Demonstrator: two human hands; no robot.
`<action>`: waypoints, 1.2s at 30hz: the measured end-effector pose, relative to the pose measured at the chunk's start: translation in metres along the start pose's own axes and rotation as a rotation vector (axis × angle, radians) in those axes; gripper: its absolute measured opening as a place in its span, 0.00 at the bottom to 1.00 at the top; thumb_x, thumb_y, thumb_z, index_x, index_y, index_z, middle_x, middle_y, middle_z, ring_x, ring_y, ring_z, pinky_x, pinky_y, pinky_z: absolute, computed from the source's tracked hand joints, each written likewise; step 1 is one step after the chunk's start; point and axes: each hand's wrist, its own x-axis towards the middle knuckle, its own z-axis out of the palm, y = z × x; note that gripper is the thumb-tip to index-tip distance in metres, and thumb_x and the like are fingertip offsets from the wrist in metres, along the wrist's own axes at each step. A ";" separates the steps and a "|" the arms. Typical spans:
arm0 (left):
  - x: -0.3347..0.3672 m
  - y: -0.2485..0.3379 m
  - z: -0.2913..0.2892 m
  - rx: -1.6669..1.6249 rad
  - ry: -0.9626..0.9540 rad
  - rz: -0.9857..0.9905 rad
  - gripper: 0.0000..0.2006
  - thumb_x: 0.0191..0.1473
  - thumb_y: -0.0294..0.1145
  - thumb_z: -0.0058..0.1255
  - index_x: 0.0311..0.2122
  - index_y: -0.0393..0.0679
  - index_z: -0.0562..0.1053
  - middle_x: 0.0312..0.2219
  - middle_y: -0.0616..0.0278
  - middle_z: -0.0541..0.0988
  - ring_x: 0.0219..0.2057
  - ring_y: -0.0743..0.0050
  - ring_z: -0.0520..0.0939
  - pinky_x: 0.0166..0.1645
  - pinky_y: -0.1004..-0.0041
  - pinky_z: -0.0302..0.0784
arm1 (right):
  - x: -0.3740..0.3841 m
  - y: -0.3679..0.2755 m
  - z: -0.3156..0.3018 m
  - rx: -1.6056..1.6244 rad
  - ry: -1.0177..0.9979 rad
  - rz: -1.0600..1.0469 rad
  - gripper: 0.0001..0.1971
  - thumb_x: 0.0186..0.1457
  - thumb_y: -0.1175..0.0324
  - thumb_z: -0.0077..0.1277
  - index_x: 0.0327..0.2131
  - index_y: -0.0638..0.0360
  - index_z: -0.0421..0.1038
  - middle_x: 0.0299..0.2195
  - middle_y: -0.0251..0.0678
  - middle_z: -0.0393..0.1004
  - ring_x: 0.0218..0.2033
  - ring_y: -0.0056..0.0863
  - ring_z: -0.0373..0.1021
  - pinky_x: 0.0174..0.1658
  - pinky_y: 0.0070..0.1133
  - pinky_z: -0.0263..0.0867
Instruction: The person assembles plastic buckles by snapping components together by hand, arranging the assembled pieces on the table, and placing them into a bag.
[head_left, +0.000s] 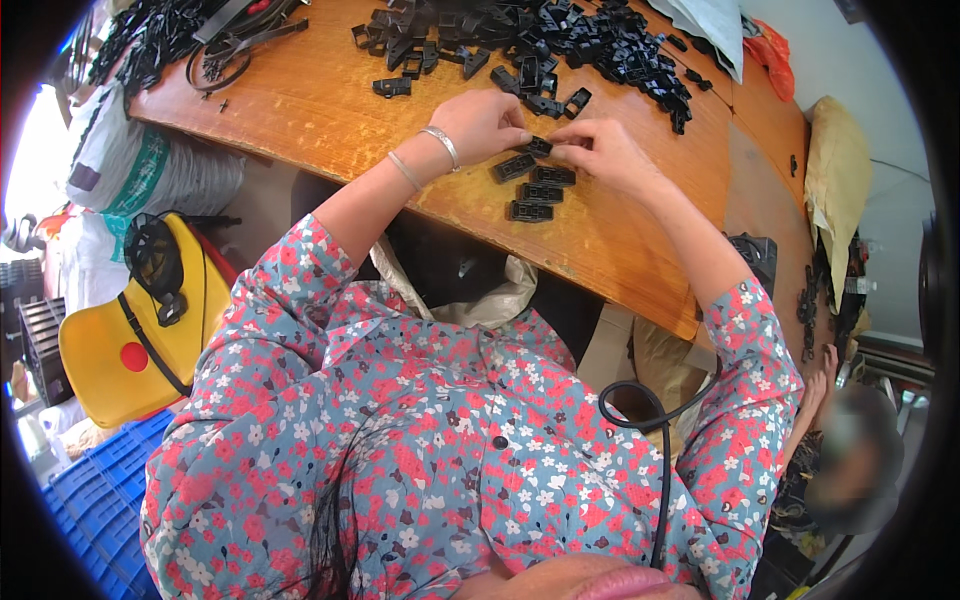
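My left hand [485, 122] and my right hand [600, 150] meet over a small black plastic clip [537, 146] on the wooden table [320, 110], both pinching it between the fingertips. Just below them lie three similar black clips [530, 190] laid flat in a short column. A big heap of the same black parts [560, 45] covers the table's far side, a hand's length beyond my fingers. Two bangles ring my left wrist.
Black straps and more parts [190, 35] pile at the table's far left. A yellow container [140, 320] and a blue crate [90, 500] stand at my left. Another person [850, 470] sits at the lower right. A black cable [650, 430] hangs by my chest.
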 end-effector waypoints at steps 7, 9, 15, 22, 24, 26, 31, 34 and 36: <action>0.019 0.026 0.015 0.211 0.238 0.096 0.18 0.61 0.45 0.60 0.53 0.50 0.77 0.39 0.58 0.86 0.42 0.52 0.86 0.45 0.56 0.81 | 0.000 0.084 -0.084 -0.420 0.343 0.127 0.15 0.60 0.63 0.62 0.47 0.59 0.84 0.39 0.46 0.85 0.42 0.39 0.81 0.48 0.32 0.76; 0.026 0.030 0.019 0.290 0.207 0.067 0.18 0.62 0.46 0.60 0.51 0.48 0.77 0.39 0.56 0.85 0.42 0.51 0.85 0.45 0.56 0.81 | 0.000 0.101 -0.098 -0.555 0.504 0.312 0.15 0.60 0.64 0.61 0.50 0.55 0.83 0.44 0.46 0.82 0.49 0.44 0.79 0.54 0.35 0.74; 0.033 0.047 0.014 0.268 0.232 0.025 0.17 0.61 0.46 0.61 0.48 0.47 0.76 0.37 0.53 0.82 0.43 0.49 0.84 0.46 0.55 0.81 | 0.009 0.124 -0.105 -0.626 0.557 0.457 0.22 0.59 0.62 0.65 0.56 0.51 0.76 0.57 0.46 0.72 0.52 0.49 0.76 0.56 0.38 0.73; 0.027 0.043 0.013 0.294 0.214 0.036 0.14 0.61 0.39 0.59 0.50 0.47 0.75 0.39 0.52 0.80 0.44 0.48 0.83 0.47 0.55 0.81 | 0.010 0.130 -0.095 -0.586 0.693 0.449 0.19 0.57 0.65 0.67 0.51 0.57 0.76 0.50 0.46 0.78 0.51 0.46 0.77 0.54 0.37 0.73; 0.026 0.037 0.013 0.229 0.234 0.091 0.14 0.61 0.31 0.56 0.51 0.48 0.73 0.40 0.51 0.80 0.44 0.45 0.83 0.47 0.54 0.80 | 0.008 0.136 -0.099 -0.558 0.658 0.421 0.20 0.57 0.65 0.67 0.51 0.58 0.76 0.47 0.45 0.80 0.49 0.46 0.78 0.54 0.36 0.73; 0.024 0.035 0.012 0.209 0.233 0.094 0.15 0.60 0.29 0.56 0.52 0.48 0.72 0.40 0.50 0.80 0.44 0.44 0.83 0.47 0.54 0.80 | 0.005 0.142 -0.096 -0.529 0.625 0.395 0.20 0.57 0.64 0.67 0.51 0.58 0.76 0.44 0.45 0.82 0.47 0.45 0.79 0.53 0.36 0.73; 0.010 0.014 0.005 0.155 0.280 0.141 0.19 0.58 0.22 0.56 0.54 0.49 0.69 0.39 0.50 0.81 0.44 0.43 0.83 0.47 0.52 0.79 | -0.018 0.075 -0.060 -0.279 0.409 0.297 0.19 0.56 0.68 0.66 0.51 0.62 0.78 0.41 0.47 0.84 0.42 0.39 0.82 0.49 0.31 0.76; 0.011 0.008 0.002 0.132 0.213 0.066 0.19 0.57 0.21 0.57 0.53 0.47 0.71 0.38 0.50 0.82 0.43 0.43 0.83 0.48 0.53 0.79 | -0.028 0.032 -0.027 -0.151 0.365 0.132 0.17 0.55 0.70 0.66 0.48 0.64 0.79 0.40 0.45 0.84 0.37 0.35 0.81 0.44 0.28 0.77; 0.013 0.000 0.004 0.032 0.236 0.154 0.13 0.58 0.25 0.58 0.49 0.45 0.76 0.37 0.52 0.83 0.43 0.44 0.83 0.49 0.55 0.79 | -0.027 0.002 -0.007 -0.119 0.326 0.035 0.17 0.54 0.71 0.66 0.47 0.64 0.79 0.38 0.45 0.83 0.36 0.34 0.80 0.43 0.28 0.77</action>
